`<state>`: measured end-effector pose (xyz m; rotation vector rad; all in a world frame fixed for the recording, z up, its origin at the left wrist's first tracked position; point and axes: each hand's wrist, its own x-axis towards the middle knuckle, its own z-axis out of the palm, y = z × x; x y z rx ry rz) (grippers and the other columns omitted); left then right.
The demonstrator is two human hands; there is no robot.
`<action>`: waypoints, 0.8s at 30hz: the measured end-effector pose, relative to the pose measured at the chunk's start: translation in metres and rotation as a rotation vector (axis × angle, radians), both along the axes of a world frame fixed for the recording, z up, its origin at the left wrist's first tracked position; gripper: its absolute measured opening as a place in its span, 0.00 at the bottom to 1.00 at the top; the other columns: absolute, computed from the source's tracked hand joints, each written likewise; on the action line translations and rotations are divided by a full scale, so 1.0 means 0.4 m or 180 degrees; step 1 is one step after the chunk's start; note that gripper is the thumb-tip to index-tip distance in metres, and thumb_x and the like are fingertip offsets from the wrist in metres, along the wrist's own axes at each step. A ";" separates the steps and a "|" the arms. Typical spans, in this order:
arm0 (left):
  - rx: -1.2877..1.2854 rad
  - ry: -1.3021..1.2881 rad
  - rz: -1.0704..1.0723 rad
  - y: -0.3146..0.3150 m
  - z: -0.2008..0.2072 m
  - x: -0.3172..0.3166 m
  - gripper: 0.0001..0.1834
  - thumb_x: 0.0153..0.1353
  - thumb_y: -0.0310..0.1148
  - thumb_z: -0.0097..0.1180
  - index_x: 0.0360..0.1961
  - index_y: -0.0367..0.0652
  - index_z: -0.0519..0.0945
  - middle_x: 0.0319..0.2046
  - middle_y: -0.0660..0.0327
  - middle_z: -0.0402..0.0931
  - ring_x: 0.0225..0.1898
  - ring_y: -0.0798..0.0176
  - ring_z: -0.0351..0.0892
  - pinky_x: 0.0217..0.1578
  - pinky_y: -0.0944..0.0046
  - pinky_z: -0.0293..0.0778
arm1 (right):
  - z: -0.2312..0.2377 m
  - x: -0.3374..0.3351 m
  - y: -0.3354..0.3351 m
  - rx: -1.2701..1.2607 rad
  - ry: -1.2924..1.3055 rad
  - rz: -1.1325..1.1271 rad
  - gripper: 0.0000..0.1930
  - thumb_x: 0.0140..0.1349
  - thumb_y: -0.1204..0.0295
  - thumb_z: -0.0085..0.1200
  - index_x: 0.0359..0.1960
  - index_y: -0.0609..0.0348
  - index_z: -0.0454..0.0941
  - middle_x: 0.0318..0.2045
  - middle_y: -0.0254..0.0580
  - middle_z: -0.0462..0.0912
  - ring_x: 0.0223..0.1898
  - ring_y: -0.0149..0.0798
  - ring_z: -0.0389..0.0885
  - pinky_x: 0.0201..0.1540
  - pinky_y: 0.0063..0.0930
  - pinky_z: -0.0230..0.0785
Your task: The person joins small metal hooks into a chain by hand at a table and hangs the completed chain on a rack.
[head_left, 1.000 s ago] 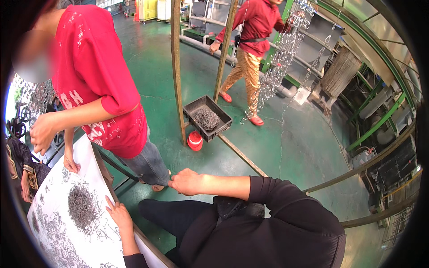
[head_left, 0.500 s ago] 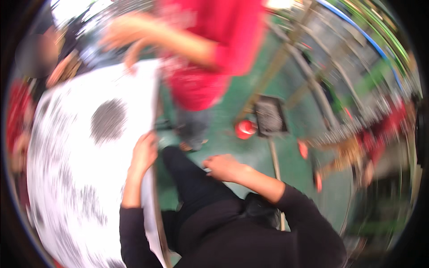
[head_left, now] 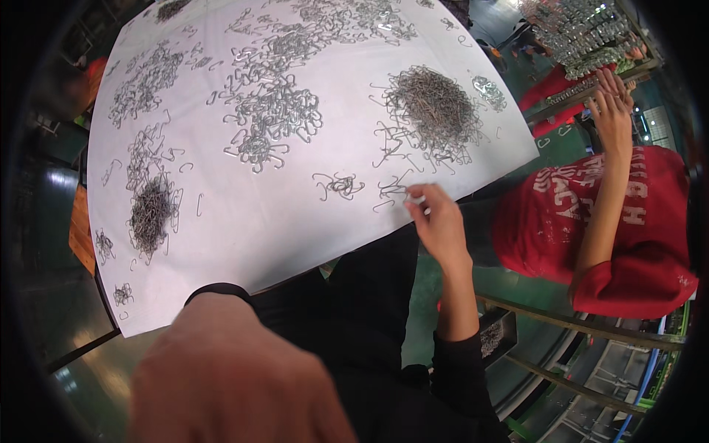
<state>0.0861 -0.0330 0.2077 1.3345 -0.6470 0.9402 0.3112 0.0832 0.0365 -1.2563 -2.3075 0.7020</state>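
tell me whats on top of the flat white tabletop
Bent silver wire hooks lie scattered and clumped across the white tabletop, with denser, darker wire heaps among them. Anything under the heaps is covered from view.

My bare left hand (head_left: pixel 236 369) looms blurred, its fingers cut off by the view's lower edge. Whether my bare right hand (head_left: pixel 442 221) grips a thin grey wire hook (head_left: pixel 395 190) is too small to tell. The white-covered table (head_left: pixel 281 244) loses its far edge above.

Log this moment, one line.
left hand: close to camera | right hand: at loose hooks | larger dark pile: on white tabletop
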 end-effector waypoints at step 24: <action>-0.2030 -0.0295 0.0488 -0.026 -0.068 0.024 0.09 0.59 0.25 0.52 0.38 0.36 0.83 0.12 0.65 0.71 0.09 0.74 0.62 0.10 0.75 0.50 | -0.125 0.016 0.161 -0.0076 0.0018 -0.0825 0.07 0.54 0.75 0.55 0.36 0.56 0.77 0.30 0.42 0.77 0.28 0.42 0.76 0.33 0.35 0.68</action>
